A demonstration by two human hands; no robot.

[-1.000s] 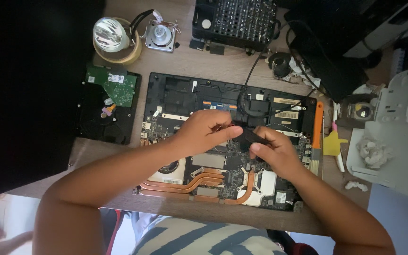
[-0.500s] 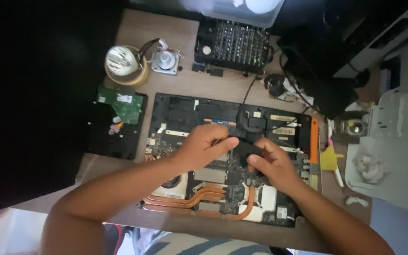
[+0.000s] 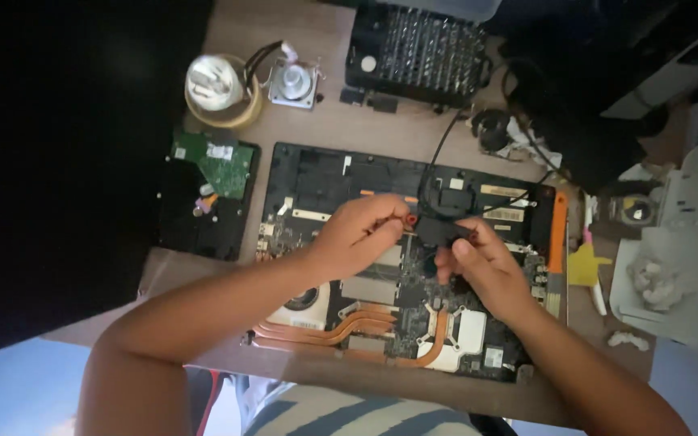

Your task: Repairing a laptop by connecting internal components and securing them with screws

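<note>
An opened laptop [image 3: 325, 173] lies on the wooden table, its circuit board, copper heat pipes [image 3: 341, 327] and fan exposed. Both my hands meet over the middle of the board. My left hand [image 3: 357, 236] pinches a small red-tipped piece [image 3: 410, 219] between fingers and thumb. My right hand [image 3: 482, 270] grips a small black block [image 3: 446, 232], from which a black cable [image 3: 438, 149] runs toward the back. The red-tipped piece touches the left end of the black block. What sits under my hands is hidden.
A hard drive with a green board [image 3: 216, 165] lies left of the laptop. Behind it stand a round reflector lamp [image 3: 214, 85] and a small motor [image 3: 292, 81]. A black finned unit [image 3: 418, 52] is at the back. An orange tool [image 3: 557, 234] and white boxes [image 3: 688, 242] lie to the right.
The view has shifted so the table sits lower in frame. My hands stay together over the board; the red-tipped piece now shows between my left fingers.
</note>
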